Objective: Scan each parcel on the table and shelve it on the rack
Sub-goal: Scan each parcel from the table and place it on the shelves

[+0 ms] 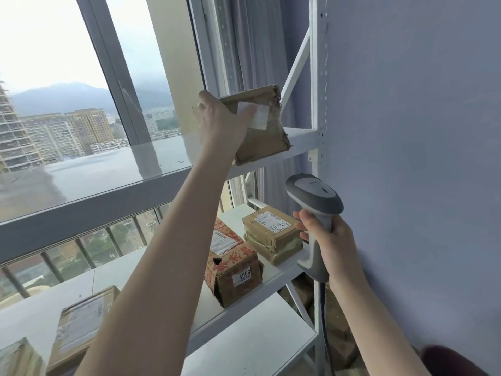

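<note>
My left hand [221, 126] grips a brown cardboard parcel [263, 137] with a white label, holding it tilted at the front edge of the upper shelf [301, 137] of the white metal rack. Its lower corner touches the shelf board. My right hand [329, 245] holds a grey and white barcode scanner [314, 202] by its handle, lower and to the right, with the scanner head pointing away from me. On the shelf below lie a brown box with red print and a 4068 sticker [233, 267] and a taped flat parcel [272, 234].
Two more parcels lie on the lower shelf at the bottom left [78, 329] [19, 359]. A lilac wall [406, 158] closes the right side beside the rack post [314, 77]. A large window with a grey sill [81, 180] is to the left. The scanner's cable hangs down [325, 335].
</note>
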